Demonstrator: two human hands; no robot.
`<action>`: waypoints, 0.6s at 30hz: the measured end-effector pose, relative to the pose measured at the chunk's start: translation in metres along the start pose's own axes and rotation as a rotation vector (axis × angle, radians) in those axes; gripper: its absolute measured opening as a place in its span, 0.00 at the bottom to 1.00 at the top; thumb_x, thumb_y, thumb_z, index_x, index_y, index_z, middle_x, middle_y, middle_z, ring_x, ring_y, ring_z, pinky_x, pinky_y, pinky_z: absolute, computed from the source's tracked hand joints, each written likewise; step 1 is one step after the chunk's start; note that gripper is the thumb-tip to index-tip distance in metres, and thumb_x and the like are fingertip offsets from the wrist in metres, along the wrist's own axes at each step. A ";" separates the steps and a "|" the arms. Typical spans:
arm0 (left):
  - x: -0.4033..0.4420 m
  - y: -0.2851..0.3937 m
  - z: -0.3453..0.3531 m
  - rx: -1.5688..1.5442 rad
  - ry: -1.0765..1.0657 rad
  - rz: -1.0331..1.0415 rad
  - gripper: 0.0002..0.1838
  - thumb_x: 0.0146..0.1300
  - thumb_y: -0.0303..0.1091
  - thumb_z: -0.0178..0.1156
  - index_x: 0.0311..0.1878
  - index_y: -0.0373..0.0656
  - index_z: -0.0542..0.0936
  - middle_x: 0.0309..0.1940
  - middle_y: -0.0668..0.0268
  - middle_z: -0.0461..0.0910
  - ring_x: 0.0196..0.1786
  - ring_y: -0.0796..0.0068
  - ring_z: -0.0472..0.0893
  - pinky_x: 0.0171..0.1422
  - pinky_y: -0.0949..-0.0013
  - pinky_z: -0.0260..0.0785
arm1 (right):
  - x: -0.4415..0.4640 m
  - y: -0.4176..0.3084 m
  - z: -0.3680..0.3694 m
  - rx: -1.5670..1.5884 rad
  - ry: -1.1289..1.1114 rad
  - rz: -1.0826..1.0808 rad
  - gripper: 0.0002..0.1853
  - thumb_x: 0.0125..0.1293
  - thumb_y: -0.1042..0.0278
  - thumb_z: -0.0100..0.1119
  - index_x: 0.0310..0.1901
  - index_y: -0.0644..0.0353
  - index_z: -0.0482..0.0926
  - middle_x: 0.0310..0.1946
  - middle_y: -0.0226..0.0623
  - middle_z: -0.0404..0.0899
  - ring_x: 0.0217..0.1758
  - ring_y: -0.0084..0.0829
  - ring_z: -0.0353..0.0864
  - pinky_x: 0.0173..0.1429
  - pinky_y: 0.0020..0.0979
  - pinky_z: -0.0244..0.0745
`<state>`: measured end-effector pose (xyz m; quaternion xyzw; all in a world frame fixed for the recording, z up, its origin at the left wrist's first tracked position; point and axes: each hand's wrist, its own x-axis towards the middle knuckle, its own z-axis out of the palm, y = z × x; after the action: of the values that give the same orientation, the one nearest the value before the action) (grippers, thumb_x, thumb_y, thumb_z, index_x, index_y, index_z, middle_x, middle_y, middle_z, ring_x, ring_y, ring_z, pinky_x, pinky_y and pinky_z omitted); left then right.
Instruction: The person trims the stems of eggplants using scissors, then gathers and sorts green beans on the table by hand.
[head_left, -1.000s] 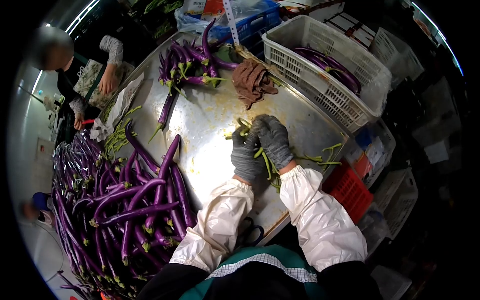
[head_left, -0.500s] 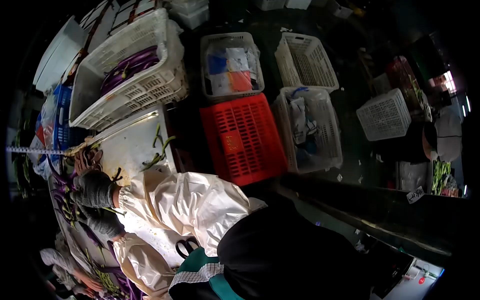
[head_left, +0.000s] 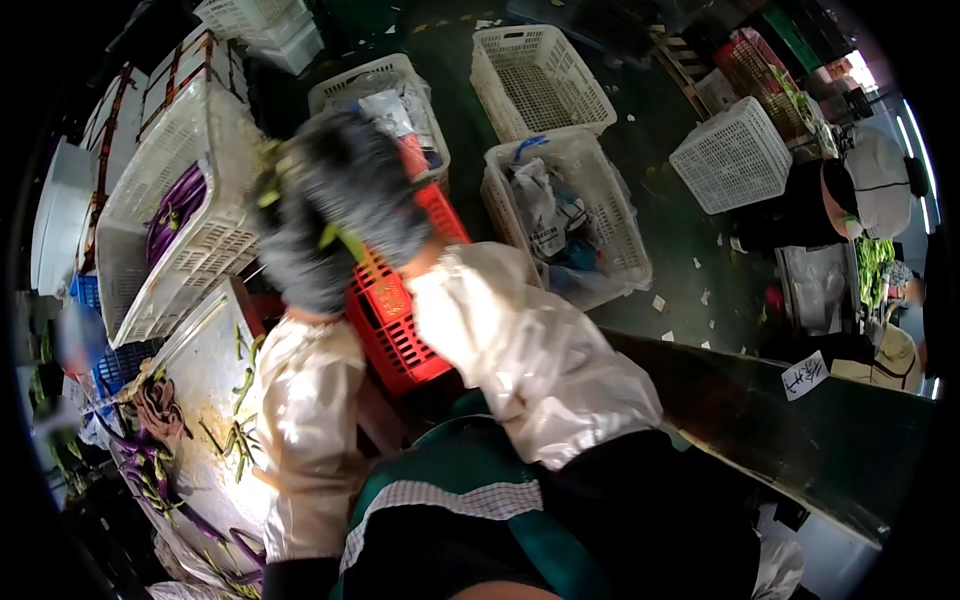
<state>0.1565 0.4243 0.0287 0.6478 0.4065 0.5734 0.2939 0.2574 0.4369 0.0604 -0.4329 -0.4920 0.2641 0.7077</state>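
Note:
My left hand (head_left: 300, 245) and my right hand (head_left: 365, 190), both in grey knitted gloves, are raised close together above the red crate (head_left: 432, 372). Motion blurs them. Thin green bean-like pieces (head_left: 345, 242) stick out between the hands, and more green shows at the far fingertips. Both hands look closed around this bunch; the fingers are partly hidden. To the left, the metal tabletop (head_left: 205, 370) bears loose green pieces (head_left: 238, 440), a crumpled brown cloth (head_left: 160, 410) and purple eggplants (head_left: 150, 470).
A white crate (head_left: 170, 270) of eggplants stands beyond the table. Past the red crate are a crate with plastic bags (head_left: 570, 220), another lined crate (head_left: 435, 130) and a white basket (head_left: 540, 80). A dark ledge (head_left: 740, 410) runs along my right. Other people are at the far right.
Both hands have left the cloth on the table and swung up and right over the red crate, now with green pieces in them. The view has turned right.

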 end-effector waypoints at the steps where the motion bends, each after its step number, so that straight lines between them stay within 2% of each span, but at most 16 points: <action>1: -0.001 0.012 0.032 0.159 -0.067 0.120 0.33 0.41 0.27 0.63 0.56 0.49 0.68 0.50 0.56 0.66 0.51 0.60 0.71 0.51 0.69 0.67 | 0.003 0.000 -0.033 -0.024 -0.004 0.118 0.15 0.52 0.53 0.58 0.26 0.58 0.74 0.23 0.38 0.73 0.28 0.34 0.76 0.32 0.33 0.70; 2: -0.002 0.028 0.059 0.548 -0.158 0.353 0.30 0.44 0.30 0.63 0.55 0.47 0.68 0.46 0.58 0.70 0.47 0.62 0.73 0.51 0.69 0.67 | 0.007 0.000 -0.067 -0.207 0.071 -0.016 0.15 0.53 0.53 0.58 0.28 0.58 0.74 0.24 0.37 0.74 0.29 0.33 0.76 0.33 0.32 0.71; 3: -0.006 0.031 0.088 0.425 -0.239 0.298 0.33 0.39 0.27 0.63 0.55 0.49 0.69 0.50 0.54 0.66 0.50 0.58 0.72 0.51 0.67 0.68 | 0.012 0.008 -0.100 -0.100 0.067 0.071 0.16 0.53 0.53 0.58 0.30 0.59 0.74 0.25 0.37 0.74 0.28 0.32 0.75 0.34 0.31 0.72; 4: -0.011 0.030 0.118 0.304 -0.319 0.241 0.36 0.34 0.25 0.63 0.54 0.51 0.70 0.53 0.51 0.63 0.52 0.54 0.70 0.51 0.64 0.68 | 0.012 0.005 -0.132 -0.229 0.092 0.068 0.16 0.55 0.52 0.57 0.33 0.59 0.75 0.27 0.38 0.75 0.30 0.32 0.76 0.35 0.30 0.73; 6: -0.022 0.015 0.180 0.187 -0.385 0.395 0.36 0.35 0.28 0.62 0.55 0.53 0.69 0.54 0.51 0.62 0.55 0.53 0.68 0.52 0.62 0.67 | 0.015 -0.011 -0.186 -0.422 0.152 0.125 0.18 0.58 0.50 0.53 0.35 0.60 0.76 0.31 0.40 0.77 0.34 0.32 0.77 0.39 0.29 0.72; 8: -0.034 0.014 0.234 0.159 -0.560 0.241 0.37 0.36 0.33 0.62 0.57 0.55 0.67 0.56 0.50 0.60 0.57 0.50 0.64 0.57 0.57 0.61 | 0.022 0.011 -0.249 -0.670 0.150 0.246 0.24 0.57 0.46 0.53 0.36 0.64 0.77 0.30 0.42 0.77 0.35 0.34 0.77 0.41 0.32 0.71; 10: -0.049 0.006 0.260 0.470 -0.751 0.355 0.39 0.38 0.36 0.62 0.60 0.58 0.62 0.61 0.49 0.54 0.63 0.46 0.56 0.64 0.53 0.50 | 0.019 0.040 -0.300 -0.803 0.115 0.531 0.29 0.54 0.42 0.53 0.41 0.64 0.76 0.37 0.45 0.78 0.41 0.39 0.76 0.48 0.32 0.67; 11: -0.056 0.003 0.265 0.536 -0.968 0.224 0.40 0.41 0.38 0.62 0.62 0.61 0.60 0.65 0.49 0.46 0.66 0.42 0.46 0.68 0.50 0.38 | 0.014 0.048 -0.317 -0.906 0.091 0.649 0.31 0.53 0.39 0.53 0.43 0.64 0.76 0.40 0.46 0.77 0.44 0.40 0.75 0.50 0.32 0.66; 12: -0.059 -0.002 0.263 0.539 -0.971 0.219 0.40 0.41 0.38 0.62 0.62 0.61 0.60 0.65 0.49 0.46 0.66 0.42 0.46 0.68 0.50 0.38 | 0.004 0.057 -0.334 -0.901 0.141 0.709 0.32 0.54 0.38 0.50 0.44 0.63 0.76 0.42 0.47 0.76 0.47 0.42 0.73 0.52 0.32 0.64; 13: -0.061 -0.013 0.258 0.457 -1.118 0.111 0.40 0.42 0.37 0.61 0.63 0.61 0.58 0.66 0.50 0.44 0.67 0.43 0.44 0.69 0.51 0.37 | -0.007 0.069 -0.351 -0.891 0.187 0.765 0.33 0.54 0.37 0.48 0.45 0.63 0.76 0.43 0.48 0.76 0.50 0.43 0.72 0.54 0.33 0.63; 14: -0.062 -0.028 0.251 0.375 -1.260 -0.003 0.40 0.44 0.37 0.61 0.64 0.60 0.57 0.66 0.50 0.43 0.67 0.43 0.42 0.69 0.52 0.36 | -0.013 0.085 -0.371 -1.075 0.180 0.705 0.32 0.55 0.37 0.46 0.45 0.62 0.76 0.43 0.48 0.76 0.51 0.45 0.71 0.55 0.34 0.63; 15: -0.072 -0.058 0.239 0.321 -1.058 0.172 0.36 0.45 0.35 0.58 0.62 0.54 0.59 0.65 0.48 0.47 0.65 0.45 0.51 0.69 0.56 0.42 | -0.021 0.098 -0.386 -1.159 0.170 0.678 0.32 0.55 0.37 0.45 0.45 0.62 0.76 0.43 0.48 0.76 0.52 0.46 0.70 0.56 0.34 0.62; 16: -0.068 -0.062 0.219 0.263 -0.983 0.036 0.30 0.46 0.31 0.55 0.58 0.48 0.64 0.61 0.48 0.55 0.61 0.48 0.60 0.65 0.60 0.53 | -0.029 0.110 -0.401 -1.243 0.161 0.653 0.32 0.56 0.37 0.44 0.45 0.61 0.76 0.43 0.48 0.76 0.52 0.46 0.70 0.56 0.34 0.62; 18: -0.055 -0.071 0.163 0.225 -0.752 -0.017 0.23 0.44 0.22 0.50 0.49 0.45 0.72 0.50 0.52 0.65 0.54 0.54 0.67 0.58 0.64 0.59 | -0.037 0.124 -0.410 -1.332 0.280 0.841 0.29 0.57 0.40 0.44 0.44 0.60 0.76 0.46 0.47 0.74 0.53 0.47 0.68 0.58 0.36 0.61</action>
<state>0.3026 0.4258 -0.0864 0.8374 0.3364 0.2454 0.3541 0.6290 0.3227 -0.1227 -0.9429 -0.2482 0.1027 0.1967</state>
